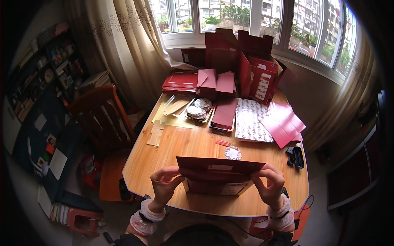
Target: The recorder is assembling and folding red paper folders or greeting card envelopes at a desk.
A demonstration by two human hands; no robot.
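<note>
Between my two hands a dark red folded cardboard piece point(217, 177), like a bag or sleeve, stands upright at the near edge of the table. A small white label shows on its upper flap. My left hand point(165, 184) pinches its left edge between thumb and fingers. At the opposite edge my right hand point(269, 185) grips it the same way. Just beyond the cardboard lies a round white patterned disc point(233, 153), with a small red strip point(223, 143) beside it.
Farther back are trays of round discs point(198, 109) and pink cards point(225, 111), a patterned sheet point(251, 119), and shiny pink sheets point(283, 123). Red boxes point(262, 78) stand by the window. A black object point(294, 158) lies at the right edge; a wooden chair point(100, 119) stands left.
</note>
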